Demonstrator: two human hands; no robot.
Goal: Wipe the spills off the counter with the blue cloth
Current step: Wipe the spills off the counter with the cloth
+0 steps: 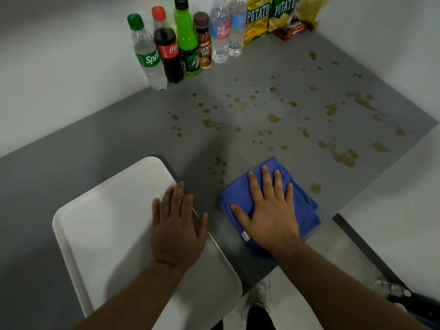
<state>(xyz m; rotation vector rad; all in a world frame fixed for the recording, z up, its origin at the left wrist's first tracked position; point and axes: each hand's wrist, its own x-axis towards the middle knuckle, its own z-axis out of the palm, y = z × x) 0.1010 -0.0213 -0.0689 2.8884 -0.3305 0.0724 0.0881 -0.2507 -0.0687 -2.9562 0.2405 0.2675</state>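
A folded blue cloth (304, 208) lies on the grey counter (119, 139) near its front edge. My right hand (269, 210) presses flat on the cloth with straight, spread fingers. Brown spills (342, 156) are scattered over the counter's middle and right, beyond the cloth, with a few drops (217, 167) just left of it. My left hand (178, 225) rests flat on the right rim of a white tray (107, 222), its fingers straight and partly reaching onto the counter.
Several drink bottles (188, 41) stand in a row against the back wall. Yellow potato chip bags (269, 17) and a small red box (291, 30) sit in the back corner. White walls border the counter at left and right. A shoe (259, 296) shows on the floor below.
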